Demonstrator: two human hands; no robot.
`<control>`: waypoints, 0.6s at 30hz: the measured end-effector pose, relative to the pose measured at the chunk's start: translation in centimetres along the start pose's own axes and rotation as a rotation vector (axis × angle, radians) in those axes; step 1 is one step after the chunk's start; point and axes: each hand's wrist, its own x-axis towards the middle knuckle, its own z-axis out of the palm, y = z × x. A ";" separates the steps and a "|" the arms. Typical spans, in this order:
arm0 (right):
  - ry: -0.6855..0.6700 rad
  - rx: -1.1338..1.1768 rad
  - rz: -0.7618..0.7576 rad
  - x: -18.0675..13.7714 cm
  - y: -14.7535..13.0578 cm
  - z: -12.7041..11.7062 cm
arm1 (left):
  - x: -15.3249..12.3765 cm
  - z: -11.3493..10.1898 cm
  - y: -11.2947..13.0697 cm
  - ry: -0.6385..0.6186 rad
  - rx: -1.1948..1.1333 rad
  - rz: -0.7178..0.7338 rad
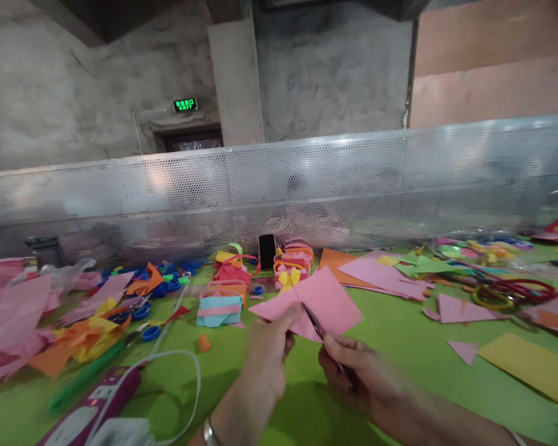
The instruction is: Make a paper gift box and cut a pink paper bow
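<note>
Pinched between the thumb and fingers of my left hand (270,350) is a sheet of pink paper (337,300), raised above the green table. My right hand (353,365) grips a pair of dark scissors (312,319), their blades at the lower part of the paper close to my left thumb. The handles are mostly hidden by my right fingers. Just beyond the paper stand small folded paper baskets with handles, a blue and pink one (218,311) at the front and a pink and orange one with a yellow bow (295,263) behind.
A black phone (267,251) leans upright at the back, before a perforated metal screen (270,179). Left lie paper scraps (90,334), blue tape rings (151,333) and a purple power strip (100,402) with a white cable. Right are pink sheets (381,272) and yellow paper (530,368).
</note>
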 end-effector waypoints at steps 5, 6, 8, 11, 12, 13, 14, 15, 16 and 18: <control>0.088 0.042 0.027 -0.1 0.0 0.4 | 0.3 -0.1 0.0 0.007 0.026 0.004; 0.111 0.058 0.034 -0.1 0.0 0.5 | 0.3 -0.2 0.0 0.008 0.035 0.002; 0.166 0.095 0.043 -0.1 0.0 0.6 | 0.4 -0.2 -0.1 0.002 0.061 -0.004; 0.251 0.137 0.051 -0.2 -0.1 0.9 | 0.3 -0.3 -0.1 -0.013 0.100 -0.005; 0.268 0.142 0.056 -0.3 -0.2 1.0 | 0.2 -0.2 0.0 -0.020 0.112 -0.004; 0.278 0.143 0.061 -0.4 -0.2 1.0 | 0.2 -0.2 0.0 -0.023 0.117 -0.007; 0.282 0.144 0.065 -0.4 -0.2 1.1 | 0.2 -0.2 0.0 -0.023 0.119 -0.013; 0.284 0.146 0.067 -0.5 -0.2 1.1 | 0.1 -0.2 0.0 -0.023 0.120 -0.020; 0.285 0.149 0.067 -0.5 -0.3 1.2 | 0.1 -0.2 0.0 -0.020 0.120 -0.025; 0.279 0.159 0.060 -0.5 -0.2 1.2 | 0.0 -0.2 0.1 -0.011 0.122 -0.029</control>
